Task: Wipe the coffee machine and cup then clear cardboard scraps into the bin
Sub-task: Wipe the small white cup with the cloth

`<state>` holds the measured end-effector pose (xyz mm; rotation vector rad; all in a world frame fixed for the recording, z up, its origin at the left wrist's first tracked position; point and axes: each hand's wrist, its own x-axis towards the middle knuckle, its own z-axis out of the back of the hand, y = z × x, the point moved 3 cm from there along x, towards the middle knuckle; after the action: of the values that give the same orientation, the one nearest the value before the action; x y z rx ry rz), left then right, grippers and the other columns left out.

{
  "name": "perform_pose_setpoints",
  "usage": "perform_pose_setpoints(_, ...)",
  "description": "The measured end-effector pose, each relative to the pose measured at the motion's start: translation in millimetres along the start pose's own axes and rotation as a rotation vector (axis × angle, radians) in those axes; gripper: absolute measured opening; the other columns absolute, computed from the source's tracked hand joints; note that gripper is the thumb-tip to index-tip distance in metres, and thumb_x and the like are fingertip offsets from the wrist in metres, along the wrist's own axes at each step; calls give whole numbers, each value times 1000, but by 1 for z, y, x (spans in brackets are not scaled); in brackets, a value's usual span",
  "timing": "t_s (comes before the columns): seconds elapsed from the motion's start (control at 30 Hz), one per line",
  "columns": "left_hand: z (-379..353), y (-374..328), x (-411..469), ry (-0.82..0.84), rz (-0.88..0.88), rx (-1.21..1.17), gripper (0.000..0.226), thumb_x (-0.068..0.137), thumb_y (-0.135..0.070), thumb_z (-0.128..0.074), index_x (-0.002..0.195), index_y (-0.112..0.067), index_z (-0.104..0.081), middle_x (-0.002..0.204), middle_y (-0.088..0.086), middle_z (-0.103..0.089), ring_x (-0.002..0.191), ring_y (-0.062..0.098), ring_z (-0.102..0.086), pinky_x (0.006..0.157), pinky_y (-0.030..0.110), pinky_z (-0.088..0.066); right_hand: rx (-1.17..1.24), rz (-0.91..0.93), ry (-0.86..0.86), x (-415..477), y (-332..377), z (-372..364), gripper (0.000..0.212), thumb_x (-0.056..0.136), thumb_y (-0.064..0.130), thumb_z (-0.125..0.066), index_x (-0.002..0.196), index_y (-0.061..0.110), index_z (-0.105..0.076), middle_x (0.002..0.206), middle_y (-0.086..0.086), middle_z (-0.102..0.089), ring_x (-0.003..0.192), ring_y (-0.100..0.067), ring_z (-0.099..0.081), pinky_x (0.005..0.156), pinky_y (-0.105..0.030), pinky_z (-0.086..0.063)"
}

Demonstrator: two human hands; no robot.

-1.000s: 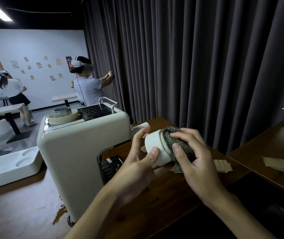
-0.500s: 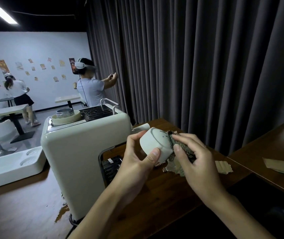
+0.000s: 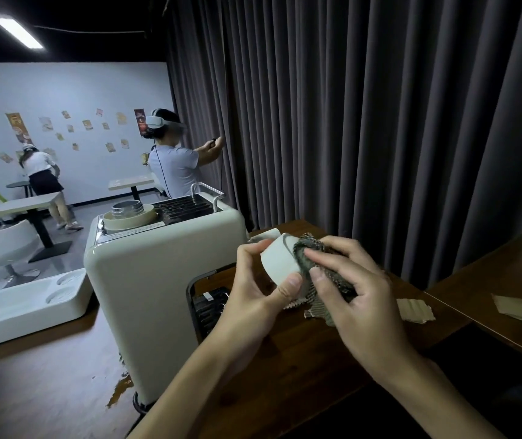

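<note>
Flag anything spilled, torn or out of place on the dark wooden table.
Torn corrugated cardboard scraps lie loose on the dark wooden table, more under the hands. An amber puddle sits by the cream coffee machine's base.

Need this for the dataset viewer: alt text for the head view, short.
Left hand holds a white cup while the right hand presses a dark cloth into its mouth, above a wooden table with cardboard scraps, beside a cream coffee machine.
</note>
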<state>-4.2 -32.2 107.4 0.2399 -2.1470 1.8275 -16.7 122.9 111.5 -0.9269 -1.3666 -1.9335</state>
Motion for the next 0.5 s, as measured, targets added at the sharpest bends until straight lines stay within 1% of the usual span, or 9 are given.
perform_pose_setpoints(0.03, -2, -1, 0, 27, -14, 43, 62, 81, -27, -78, 132, -23, -43, 114, -9, -70, 110, 13, -68, 83, 25, -56, -10, 37, 13, 1, 2, -1, 27, 94, 19, -58, 119, 16, -69, 124, 11, -58, 121, -4, -53, 97, -15, -43)
perform_pose_setpoints(0.1, -3, -2, 0, 71, -18, 95, 59, 84, -24, -76, 132, -21, -41, 115, -10, -68, 107, 10, -68, 82, 23, -56, 53, 8, 44, 9, 1, -1, 26, 96, 20, -56, 119, 17, -68, 125, 11, -58, 121, -3, -53, 96, -13, -43)
perform_pose_setpoints(0.17, -1, -5, 0, 80, -14, 118, 61, 82, -26, -78, 132, -25, -43, 118, -8, -66, 112, 15, -66, 84, 26, -57, 132, -77, 58, 18, -4, 2, 25, 98, 21, -55, 119, 17, -68, 123, 11, -60, 119, -2, -54, 96, -18, -46)
perform_pose_setpoints(0.23, 1, -7, 2, 58, -14, 111, 63, 79, -31, -80, 132, -28, -45, 120, -4, -64, 115, 20, -66, 84, 28, -57, 135, -129, 52, 21, -10, 4, 27, 98, 21, -54, 120, 15, -67, 120, 12, -61, 117, -1, -55, 97, -23, -48)
perform_pose_setpoints(0.3, 4, -8, 3, 4, -17, 87, 63, 78, -33, -80, 131, -28, -47, 122, -1, -62, 114, 21, -65, 83, 26, -57, 97, -112, 32, 18, -11, 1, 27, 98, 21, -55, 121, 15, -67, 121, 12, -60, 118, -1, -54, 97, -20, -47)
perform_pose_setpoints(0.37, 5, -9, 4, -9, -41, 129, 60, 81, -34, -78, 130, -27, -45, 121, -6, -61, 115, 16, -63, 83, 24, -56, 43, -43, 20, 14, -8, -2, 27, 98, 22, -56, 121, 16, -67, 122, 12, -59, 120, -4, -54, 96, -15, -44)
perform_pose_setpoints(0.43, 4, -8, 4, 52, -52, 219, 56, 84, -35, -76, 129, -27, -43, 121, -9, -60, 117, 10, -60, 85, 24, -56, 33, -14, 33, 17, -7, -3, 28, 96, 24, -55, 120, 17, -68, 122, 13, -59, 120, -4, -54, 96, -14, -44)
perform_pose_setpoints(0.5, 3, -8, 4, 106, -48, 242, 55, 84, -33, -76, 128, -28, -43, 121, -12, -59, 119, 10, -59, 86, 25, -56, 107, -82, 55, 24, -11, -1, 26, 99, 26, -52, 119, 19, -67, 121, 13, -60, 119, -4, -55, 95, -18, -47)
